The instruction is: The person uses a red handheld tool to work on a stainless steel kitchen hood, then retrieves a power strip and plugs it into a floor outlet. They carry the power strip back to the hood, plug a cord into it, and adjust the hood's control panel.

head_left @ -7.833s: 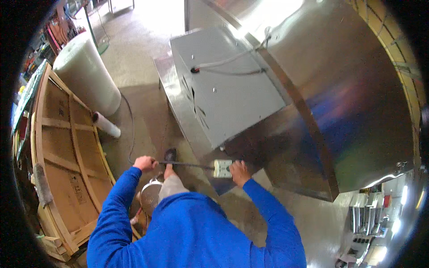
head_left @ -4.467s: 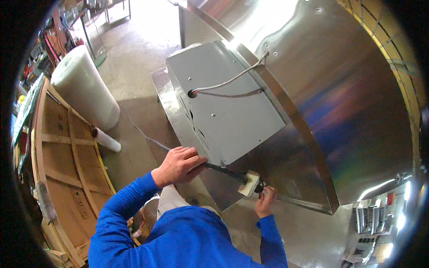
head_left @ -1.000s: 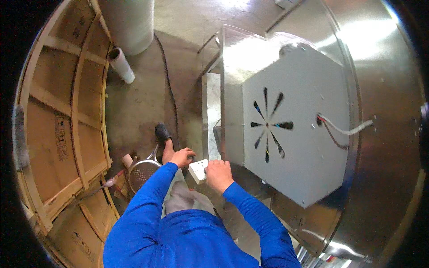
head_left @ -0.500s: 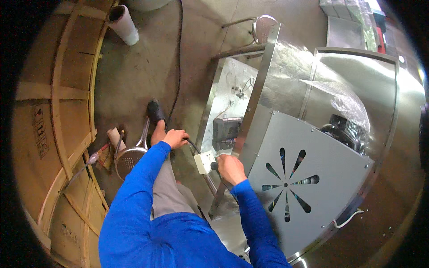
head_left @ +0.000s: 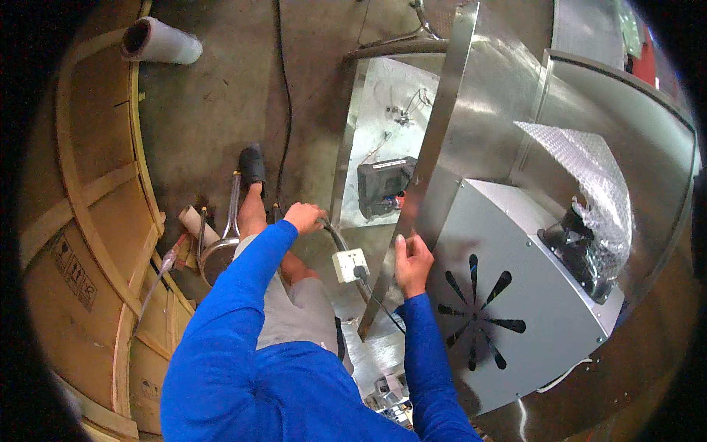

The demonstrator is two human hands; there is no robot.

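My left hand (head_left: 305,219) is closed around a thick black cable (head_left: 336,235). From that cable hangs a cream socket box (head_left: 346,263), with a black plug (head_left: 359,272) seated in its side and a thin black cord trailing from it. My right hand (head_left: 413,264) is apart from the plug, thumb and fingers spread with nothing between them. It is at the metal edge of the steel cabinet, beside a grey panel (head_left: 471,221) with petal-shaped slots; whether it touches the edge cannot be told.
Inside the cabinet's open bay lies a black tool case (head_left: 379,184). Bubble wrap (head_left: 589,162) covers a black part behind the grey panel. Wooden crates (head_left: 96,221) line the left. A round metal stool (head_left: 219,259) and a wrap roll (head_left: 166,43) are on the floor.
My right hand has let go of the plug and moved right to the cabinet edge. The plug is in the socket box, which my left hand still carries by its cable.
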